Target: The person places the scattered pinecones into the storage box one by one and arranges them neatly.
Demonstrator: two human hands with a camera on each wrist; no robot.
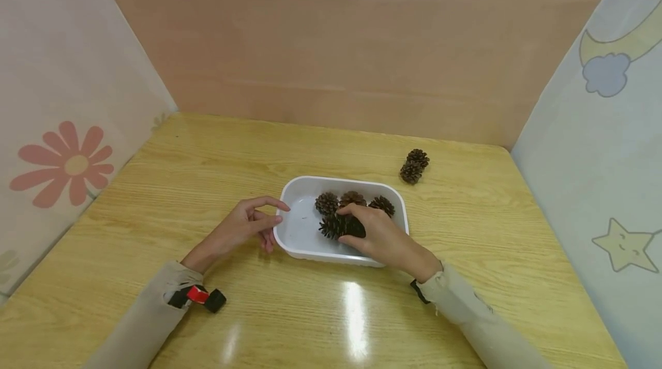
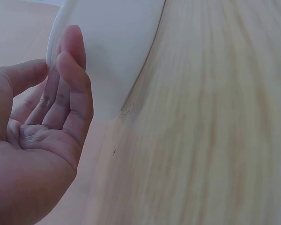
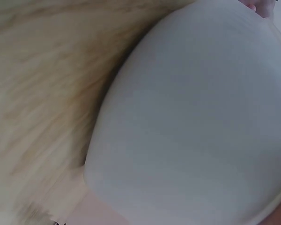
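Note:
A white rectangular tray [image 1: 302, 242] stands on the wooden table with several brown pinecones grouped in its middle and right part. My left hand [image 1: 248, 222] is at the tray's left end, thumb and index finger at the rim. In the left wrist view its other fingers [image 2: 75, 93] curl beside the outer wall. My right hand [image 1: 380, 237] reaches over the near rim and grips a dark pinecone [image 1: 354, 227], partly hidden by the hand. Just left of it lies another pinecone [image 1: 330, 227]. The right wrist view shows mostly the tray's outer wall [image 3: 187, 117].
Two more pinecones [image 1: 414, 166] lie together on the table [image 1: 465, 214], behind and right of the tray. A brown backdrop [image 1: 331, 41] closes off the far edge, with printed white panels on the left [image 1: 62, 70] and right [image 1: 595, 156].

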